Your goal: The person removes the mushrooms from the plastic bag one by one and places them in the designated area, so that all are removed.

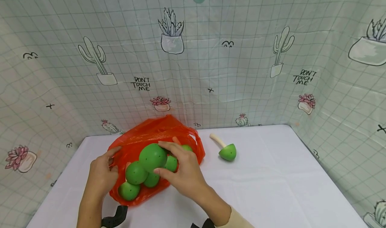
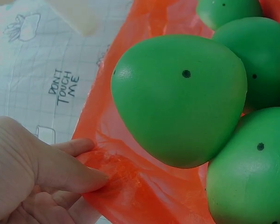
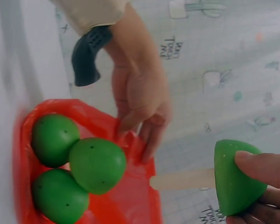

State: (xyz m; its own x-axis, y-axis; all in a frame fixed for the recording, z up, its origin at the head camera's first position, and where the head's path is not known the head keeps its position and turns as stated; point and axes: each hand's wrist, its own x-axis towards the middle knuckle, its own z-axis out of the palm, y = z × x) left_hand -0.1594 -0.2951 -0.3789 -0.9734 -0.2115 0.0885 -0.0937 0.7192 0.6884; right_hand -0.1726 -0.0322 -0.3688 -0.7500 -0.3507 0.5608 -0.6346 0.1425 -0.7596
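Right hand (image 1: pixel 185 169) has a green-capped toy mushroom (image 1: pixel 152 157) clamped by the cap, thumb against fingers, right over the red bag (image 1: pixel 156 132); left hand (image 1: pixel 102 174) pinches the bag's edge; more green mushrooms (image 1: pixel 136 173) sit inside, and a lone mushroom (image 1: pixel 228 152) lies on the white table (image 1: pixel 265 181), right of the bag and apart from it; looks to me like the transfer step at the bag's mouth, though I can't tell if it's in or out; either way I'd say the next move wants that edge held wide and a clear path past the others.
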